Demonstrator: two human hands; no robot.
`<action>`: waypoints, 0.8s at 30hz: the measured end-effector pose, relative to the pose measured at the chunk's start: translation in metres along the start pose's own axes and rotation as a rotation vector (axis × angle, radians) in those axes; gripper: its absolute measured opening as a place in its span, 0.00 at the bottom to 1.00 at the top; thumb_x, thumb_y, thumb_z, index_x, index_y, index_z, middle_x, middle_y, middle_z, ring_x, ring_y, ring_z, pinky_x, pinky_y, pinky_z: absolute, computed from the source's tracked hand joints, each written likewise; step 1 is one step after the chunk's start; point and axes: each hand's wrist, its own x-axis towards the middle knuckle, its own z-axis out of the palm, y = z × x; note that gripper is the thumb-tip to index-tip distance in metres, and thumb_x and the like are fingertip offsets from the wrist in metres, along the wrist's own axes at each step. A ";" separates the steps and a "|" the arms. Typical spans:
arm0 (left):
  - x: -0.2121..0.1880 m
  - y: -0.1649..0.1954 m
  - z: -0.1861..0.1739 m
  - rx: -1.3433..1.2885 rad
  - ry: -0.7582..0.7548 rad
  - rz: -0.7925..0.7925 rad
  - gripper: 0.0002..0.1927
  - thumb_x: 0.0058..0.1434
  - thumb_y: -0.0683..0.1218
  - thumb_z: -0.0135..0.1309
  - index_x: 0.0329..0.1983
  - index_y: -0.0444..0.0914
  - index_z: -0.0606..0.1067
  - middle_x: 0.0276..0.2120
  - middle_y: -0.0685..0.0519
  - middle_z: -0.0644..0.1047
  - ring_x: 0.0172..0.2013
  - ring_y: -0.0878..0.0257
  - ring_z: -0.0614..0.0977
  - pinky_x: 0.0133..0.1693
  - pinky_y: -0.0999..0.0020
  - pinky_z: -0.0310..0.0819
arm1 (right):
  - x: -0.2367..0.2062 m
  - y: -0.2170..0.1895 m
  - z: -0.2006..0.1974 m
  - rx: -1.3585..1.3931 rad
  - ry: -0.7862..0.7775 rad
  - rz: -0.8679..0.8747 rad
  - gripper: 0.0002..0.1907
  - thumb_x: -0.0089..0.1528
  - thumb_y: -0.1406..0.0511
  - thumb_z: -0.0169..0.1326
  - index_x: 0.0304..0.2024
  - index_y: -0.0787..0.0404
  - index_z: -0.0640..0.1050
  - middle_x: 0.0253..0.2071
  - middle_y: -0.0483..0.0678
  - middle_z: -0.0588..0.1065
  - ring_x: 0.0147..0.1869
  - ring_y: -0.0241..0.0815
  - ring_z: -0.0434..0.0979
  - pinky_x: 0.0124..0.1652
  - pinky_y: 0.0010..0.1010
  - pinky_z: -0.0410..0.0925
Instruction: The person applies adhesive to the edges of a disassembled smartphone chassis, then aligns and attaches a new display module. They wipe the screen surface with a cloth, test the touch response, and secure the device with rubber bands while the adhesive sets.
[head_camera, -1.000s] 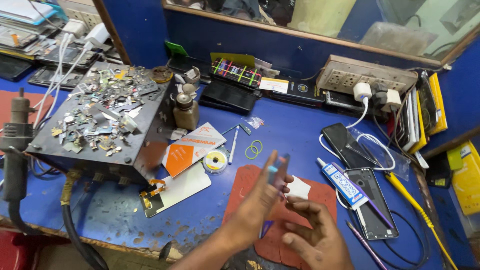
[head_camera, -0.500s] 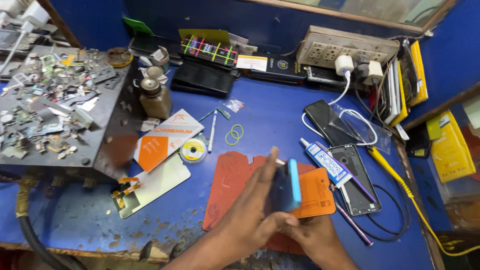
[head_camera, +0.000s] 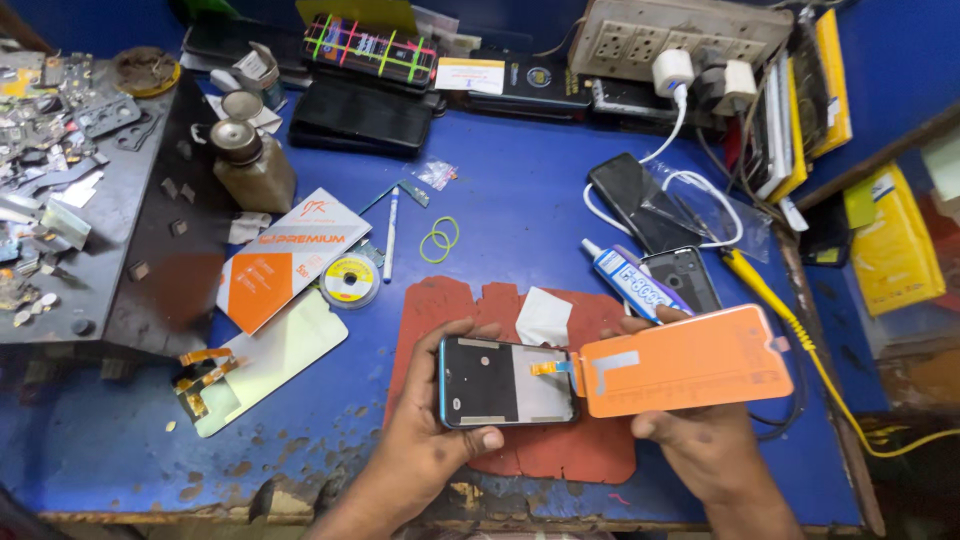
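My left hand (head_camera: 425, 440) grips an opened phone body (head_camera: 507, 381) with a blue rim, lying flat and showing its bare inside. My right hand (head_camera: 700, 440) holds an orange display panel (head_camera: 690, 360) folded out to the right of the body. A thin orange flex cable (head_camera: 548, 368) joins the panel to the body. Both are held just above a red work mat (head_camera: 540, 450) on the blue bench (head_camera: 520, 200).
A glue tube (head_camera: 628, 280), two phones (head_camera: 660, 235), a white charger cable (head_camera: 675, 130) and a power strip (head_camera: 660, 35) lie at the right. An orange-white card (head_camera: 285, 258), tape roll (head_camera: 350, 280), pen (head_camera: 391, 235), a bottle (head_camera: 250, 160) and a parts-strewn metal tray (head_camera: 90, 200) are at the left.
The phone was held on edge, closed, between both hands. It now lies flat in my left hand, and my right hand has swung the orange display panel open to the right.
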 end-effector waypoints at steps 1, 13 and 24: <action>-0.002 0.001 -0.002 0.023 0.012 -0.010 0.51 0.48 0.32 0.63 0.74 0.41 0.53 0.70 0.49 0.66 0.67 0.58 0.71 0.66 0.60 0.67 | -0.003 0.000 -0.004 -0.001 0.026 0.028 0.53 0.52 0.68 0.70 0.74 0.63 0.55 0.70 0.59 0.65 0.74 0.58 0.66 0.66 0.53 0.65; -0.010 0.040 -0.023 0.656 0.003 0.042 0.50 0.48 0.34 0.66 0.72 0.42 0.56 0.64 0.47 0.66 0.64 0.54 0.72 0.60 0.58 0.67 | -0.028 -0.012 -0.042 0.126 0.019 0.150 0.46 0.61 0.76 0.60 0.77 0.60 0.52 0.75 0.63 0.59 0.72 0.60 0.66 0.57 0.56 0.70; -0.005 0.056 -0.031 1.204 -0.060 0.086 0.54 0.38 0.44 0.72 0.70 0.39 0.61 0.62 0.41 0.69 0.66 0.41 0.66 0.69 0.43 0.45 | -0.068 -0.015 -0.102 -0.253 0.320 0.282 0.41 0.62 0.77 0.54 0.77 0.66 0.58 0.54 0.62 0.79 0.56 0.51 0.81 0.48 0.43 0.76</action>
